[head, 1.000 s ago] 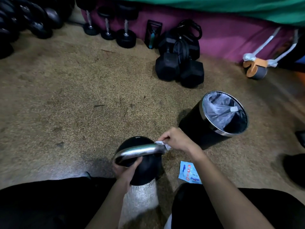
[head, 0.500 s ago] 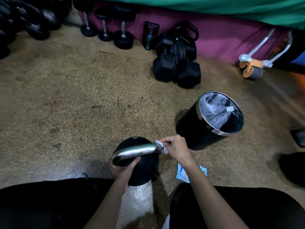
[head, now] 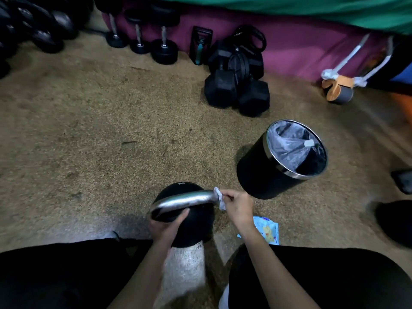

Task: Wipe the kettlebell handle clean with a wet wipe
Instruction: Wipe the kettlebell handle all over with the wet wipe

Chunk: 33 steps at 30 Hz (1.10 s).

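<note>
A black kettlebell [head: 196, 228] sits on the floor between my knees, its shiny metal handle [head: 185, 200] arching across the top. My left hand [head: 166, 228] grips the kettlebell at the handle's left base, thumb on the black body. My right hand [head: 238, 206] pinches a small crumpled white wet wipe [head: 219, 198] against the handle's right end. The lower part of the wipe hangs below my fingers.
A black bin [head: 278, 166] with a clear liner stands just right of the kettlebell. A blue wipe packet [head: 267, 230] lies on the floor under my right forearm. Hex dumbbells [head: 236, 92] and round dumbbells [head: 163, 47] line the far purple wall. My black-clad legs fill the bottom.
My right hand with the wipe has shifted slightly along the right end of the handle. The left hand keeps its hold. The camera view has drifted a little.
</note>
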Motion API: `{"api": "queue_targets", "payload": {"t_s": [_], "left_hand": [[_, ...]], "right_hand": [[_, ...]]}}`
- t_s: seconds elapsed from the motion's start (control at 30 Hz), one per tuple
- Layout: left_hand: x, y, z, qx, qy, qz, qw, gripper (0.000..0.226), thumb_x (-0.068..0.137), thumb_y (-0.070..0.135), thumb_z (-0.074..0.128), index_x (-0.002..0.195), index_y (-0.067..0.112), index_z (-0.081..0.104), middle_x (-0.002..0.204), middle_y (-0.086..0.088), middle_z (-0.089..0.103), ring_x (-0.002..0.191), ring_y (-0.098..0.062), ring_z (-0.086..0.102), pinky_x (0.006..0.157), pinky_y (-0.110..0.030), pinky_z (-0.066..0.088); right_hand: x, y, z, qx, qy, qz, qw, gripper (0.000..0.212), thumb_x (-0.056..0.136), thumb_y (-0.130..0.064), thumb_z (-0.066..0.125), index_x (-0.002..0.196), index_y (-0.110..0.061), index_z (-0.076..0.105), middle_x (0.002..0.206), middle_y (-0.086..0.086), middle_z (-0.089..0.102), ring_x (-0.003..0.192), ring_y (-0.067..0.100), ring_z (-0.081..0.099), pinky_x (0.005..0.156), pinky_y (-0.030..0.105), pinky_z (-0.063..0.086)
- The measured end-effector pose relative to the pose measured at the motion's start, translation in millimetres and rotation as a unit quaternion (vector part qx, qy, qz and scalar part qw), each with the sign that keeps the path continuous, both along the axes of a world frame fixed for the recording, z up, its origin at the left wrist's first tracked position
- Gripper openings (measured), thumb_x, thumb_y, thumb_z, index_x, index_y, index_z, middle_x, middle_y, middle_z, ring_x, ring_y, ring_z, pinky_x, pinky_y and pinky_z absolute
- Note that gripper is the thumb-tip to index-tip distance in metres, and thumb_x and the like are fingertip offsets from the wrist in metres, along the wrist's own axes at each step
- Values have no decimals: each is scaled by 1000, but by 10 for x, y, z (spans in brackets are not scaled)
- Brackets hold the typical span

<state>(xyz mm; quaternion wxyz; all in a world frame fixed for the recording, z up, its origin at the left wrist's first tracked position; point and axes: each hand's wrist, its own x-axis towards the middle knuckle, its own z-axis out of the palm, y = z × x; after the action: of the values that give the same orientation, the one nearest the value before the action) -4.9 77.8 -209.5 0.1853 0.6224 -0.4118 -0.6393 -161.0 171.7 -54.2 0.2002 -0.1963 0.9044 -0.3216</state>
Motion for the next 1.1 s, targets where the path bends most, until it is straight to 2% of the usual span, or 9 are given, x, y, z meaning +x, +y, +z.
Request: {"api": "queue_targets", "payload": {"t_s": [0.03, 0.13, 0.3, 0.43, 0.53, 0.63, 0.77, 0.97, 1.1], "left_hand": [[13, -14, -48, -10, 5, -6, 1000, 150, 21, 76, 102, 151, 20, 53, 145, -2, 67, 132, -24, 66, 119, -49, 51], [44, -39, -231, -1, 11, -21, 1000, 151, 16, 83, 99, 148, 22, 58, 141, 2, 70, 128, -18, 69, 119, -47, 52], [58, -31, -54, 22, 5, -35, 999, 133, 39, 55, 110, 153, 20, 51, 143, 6, 63, 129, -20, 63, 119, -46, 50], [76, -62, -419, 27, 7, -40, 999, 148, 21, 76, 104, 151, 30, 52, 144, 5, 67, 130, -23, 67, 116, -49, 54], [78, -55, -394, 41, -2, -46, 998, 148, 21, 77, 103, 152, 32, 50, 146, 4, 66, 129, -22, 67, 116, -48, 54], [76, -44, -218, 13, -2, -39, 999, 152, 19, 76, 102, 153, 26, 50, 145, 1, 66, 131, -24, 66, 117, -49, 53], [73, -33, -193, 5, 4, -29, 1000, 159, 13, 80, 99, 153, 24, 48, 148, -2, 64, 134, -27, 65, 116, -52, 53], [63, -43, -168, -2, 11, -29, 1000, 163, 9, 80, 98, 153, 21, 48, 149, -5, 63, 135, -28, 63, 118, -52, 52], [50, -34, -165, -8, 11, -16, 1000, 159, 13, 78, 99, 152, 21, 48, 147, -4, 65, 135, -26, 64, 119, -49, 51]], "right_hand": [[-15, -8, -26, 6, -5, -5, 1000, 27, 84, -1, 57, 97, -15, 76, 95, 5, 75, 88, 18, 68, 67, 10, 37], [-50, -93, -24, 26, 1, -3, 1000, 27, 84, -2, 56, 95, -16, 76, 93, 4, 75, 85, 16, 66, 60, 9, 34], [141, -14, -8, -51, 28, -38, 998, 24, 85, -2, 58, 101, -12, 74, 95, 5, 74, 84, 14, 67, 70, 11, 37], [295, 84, -122, -74, -2, -108, 991, 24, 85, -5, 62, 105, -13, 72, 93, 4, 74, 77, 6, 62, 70, 6, 41], [224, 13, -173, -68, -24, -136, 988, 24, 85, -6, 61, 103, -17, 74, 93, 2, 75, 77, 8, 62, 80, 16, 48], [193, -59, -115, -89, -7, -136, 987, 23, 86, -7, 61, 101, -19, 74, 89, 0, 74, 76, 9, 63, 70, 11, 40], [380, -52, -135, -124, 17, -175, 977, 20, 85, -7, 64, 98, -16, 75, 87, 1, 74, 76, 14, 67, 74, 19, 48], [371, -62, -270, -134, -14, -222, 966, 16, 83, -4, 63, 94, -10, 74, 88, 5, 74, 78, 16, 66, 79, 31, 53], [295, -109, -256, -155, -12, -218, 964, 19, 83, -3, 62, 95, -12, 74, 88, 2, 74, 79, 16, 68, 79, 29, 53]]}}
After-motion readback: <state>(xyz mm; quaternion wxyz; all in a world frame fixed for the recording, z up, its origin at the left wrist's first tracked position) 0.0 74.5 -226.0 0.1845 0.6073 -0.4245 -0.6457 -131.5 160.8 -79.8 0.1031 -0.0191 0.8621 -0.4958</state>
